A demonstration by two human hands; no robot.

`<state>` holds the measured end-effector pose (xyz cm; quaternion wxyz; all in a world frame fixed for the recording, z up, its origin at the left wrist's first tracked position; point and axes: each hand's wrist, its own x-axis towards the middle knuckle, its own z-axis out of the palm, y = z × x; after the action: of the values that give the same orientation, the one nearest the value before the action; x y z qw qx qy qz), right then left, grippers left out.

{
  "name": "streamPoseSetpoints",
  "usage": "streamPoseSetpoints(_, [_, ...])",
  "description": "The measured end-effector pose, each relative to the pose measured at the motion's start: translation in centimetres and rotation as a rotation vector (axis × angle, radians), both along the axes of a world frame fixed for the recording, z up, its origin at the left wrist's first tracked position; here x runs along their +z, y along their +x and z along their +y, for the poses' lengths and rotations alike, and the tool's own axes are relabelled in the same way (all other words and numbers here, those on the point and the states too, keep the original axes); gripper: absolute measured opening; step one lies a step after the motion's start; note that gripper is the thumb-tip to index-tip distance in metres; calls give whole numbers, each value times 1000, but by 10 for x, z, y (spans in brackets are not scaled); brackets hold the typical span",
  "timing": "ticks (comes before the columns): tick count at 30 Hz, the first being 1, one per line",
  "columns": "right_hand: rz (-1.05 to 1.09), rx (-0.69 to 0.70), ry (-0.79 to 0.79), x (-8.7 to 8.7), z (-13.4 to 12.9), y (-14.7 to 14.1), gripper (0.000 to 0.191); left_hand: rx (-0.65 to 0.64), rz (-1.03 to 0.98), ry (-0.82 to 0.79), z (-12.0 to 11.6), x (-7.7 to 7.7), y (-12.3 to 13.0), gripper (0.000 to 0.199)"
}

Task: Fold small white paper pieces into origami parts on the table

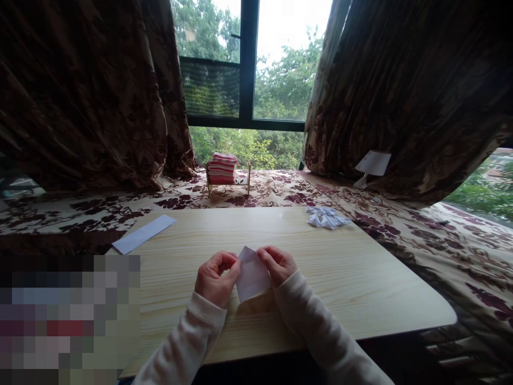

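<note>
A small sheet of white paper (253,278), partly folded with a pointed top, is held up between my two hands above the table. My left hand (216,275) pinches its left edge near the top between thumb and fingers. On the other side, my right hand (278,264) grips the upper right edge, fingers closed. Several folded white paper pieces (326,218) lie in a heap at the table's far right corner. A stack of white paper strips (144,234) rests at the far left edge.
The pale wooden table (352,289) stands against a ledge covered in floral cloth (280,195). On the ledge are a small rack (228,184) bearing folded pink-and-white cloths (222,168) and a white lamp (372,163). Dark curtains flank the window. The lower left is pixelated.
</note>
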<state>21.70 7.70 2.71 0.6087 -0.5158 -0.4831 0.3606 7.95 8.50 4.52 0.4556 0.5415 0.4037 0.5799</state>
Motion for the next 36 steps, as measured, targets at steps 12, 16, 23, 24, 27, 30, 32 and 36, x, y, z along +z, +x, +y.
streamPoseSetpoints(12, [9, 31, 17, 4, -4, 3, 26, -42, -4, 46, -3, 0, 1, 11])
streamPoseSetpoints(16, [-14, 121, -13, 7, -6, 3, 27, -54, 9, 57, -3, -1, 1, 11])
streamPoseSetpoints(23, [-95, 55, 144, 1, -3, 1, 22, -87, 46, 72, -2, -4, 0, 12])
streamPoseSetpoints(24, [-104, 49, 157, 1, -3, 1, 21, -88, 53, 70, -2, -4, 0, 13])
streamPoseSetpoints(27, [-136, 75, 174, 3, -4, 2, 20, -80, 70, 57, 0, -3, 1, 15])
streamPoseSetpoints(30, [-219, 152, 198, 6, -6, 1, 19, -81, 101, 34, 2, -3, 1, 18])
streamPoseSetpoints(32, [-261, 182, 218, 7, -7, 0, 19, -92, 136, 16, 4, -3, 1, 20])
streamPoseSetpoints(36, [-316, 207, 239, 8, -7, -2, 20, -96, 209, 14, 5, -4, 0, 20])
